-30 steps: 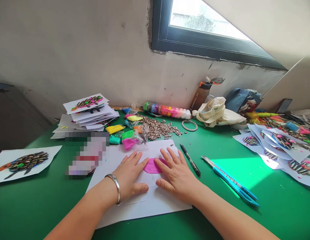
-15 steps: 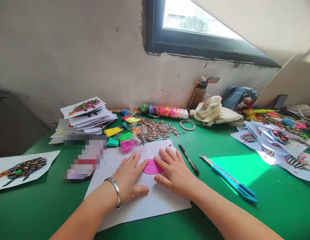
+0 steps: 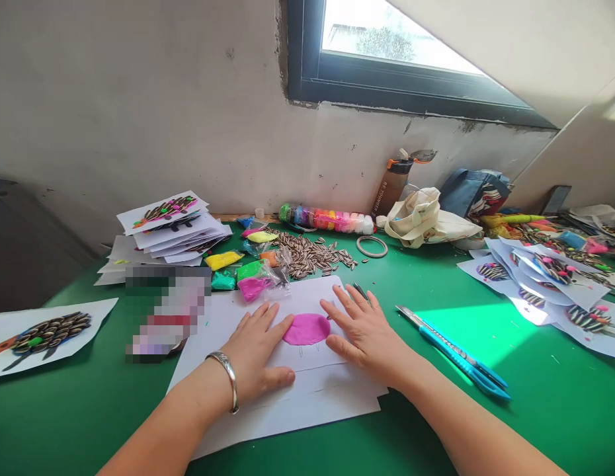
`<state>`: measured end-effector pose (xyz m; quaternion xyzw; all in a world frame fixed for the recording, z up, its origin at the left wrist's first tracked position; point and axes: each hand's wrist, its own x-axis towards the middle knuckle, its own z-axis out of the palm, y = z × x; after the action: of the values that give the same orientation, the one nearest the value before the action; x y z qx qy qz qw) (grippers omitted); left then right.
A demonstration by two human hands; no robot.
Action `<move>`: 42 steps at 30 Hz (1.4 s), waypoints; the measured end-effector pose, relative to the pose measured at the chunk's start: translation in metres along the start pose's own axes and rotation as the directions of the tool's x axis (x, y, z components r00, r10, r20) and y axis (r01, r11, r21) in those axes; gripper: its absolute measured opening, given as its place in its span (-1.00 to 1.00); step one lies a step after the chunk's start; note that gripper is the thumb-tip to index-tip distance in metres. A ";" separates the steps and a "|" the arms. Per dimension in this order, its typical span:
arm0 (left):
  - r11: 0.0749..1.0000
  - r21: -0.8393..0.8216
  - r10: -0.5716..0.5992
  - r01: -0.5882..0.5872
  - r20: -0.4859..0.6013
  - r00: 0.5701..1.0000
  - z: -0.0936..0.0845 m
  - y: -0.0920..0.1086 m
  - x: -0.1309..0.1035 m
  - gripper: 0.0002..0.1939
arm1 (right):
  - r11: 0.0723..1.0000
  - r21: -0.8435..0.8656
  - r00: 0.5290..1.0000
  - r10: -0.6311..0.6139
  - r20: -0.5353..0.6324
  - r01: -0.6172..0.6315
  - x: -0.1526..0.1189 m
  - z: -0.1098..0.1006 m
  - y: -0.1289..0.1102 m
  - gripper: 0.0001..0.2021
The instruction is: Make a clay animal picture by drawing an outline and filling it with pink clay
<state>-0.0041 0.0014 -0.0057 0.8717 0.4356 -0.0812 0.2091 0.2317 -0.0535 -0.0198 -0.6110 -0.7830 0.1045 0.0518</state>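
A flat pink oval of modelling clay [image 3: 307, 329] lies on white paper [image 3: 312, 390], with small pencil lines drawn beneath it. My left hand [image 3: 260, 347], a silver bangle at its wrist, rests spread on the paper at the oval's left edge. To the oval's right is my right hand [image 3: 360, 330], fingers apart, holding nothing; whether it touches the paper I cannot tell. A black pen [image 3: 360, 289] is mostly hidden behind the right hand. Just beyond the paper are a bag of pink clay [image 3: 252, 288] and a bag of green clay [image 3: 250, 270].
Sunflower seeds [image 3: 310, 256] are heaped at the back, near a tape ring [image 3: 371, 246]. A blue utility knife [image 3: 456, 354] lies to the right. Finished seed pictures [image 3: 52, 337] and stacked cards [image 3: 173, 235] stand left; more cards [image 3: 545, 277] lie right. A bottle [image 3: 391, 188] leans against the wall.
My right hand has moved right, off the pink clay, uncovering the whole oval and covering most of the pen. The left hand has stayed in place.
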 end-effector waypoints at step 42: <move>0.998 0.059 0.018 -0.017 -0.004 1.000 0.002 -0.001 -0.001 -0.12 | 0.960 0.000 0.960 -0.278 0.042 0.278 -0.011 -0.002 -0.029 -0.37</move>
<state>-0.0053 0.0009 -0.0074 0.8815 0.4259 -0.0902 0.1829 0.2071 -0.0712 -0.0109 -0.4926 -0.8624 0.1067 0.0479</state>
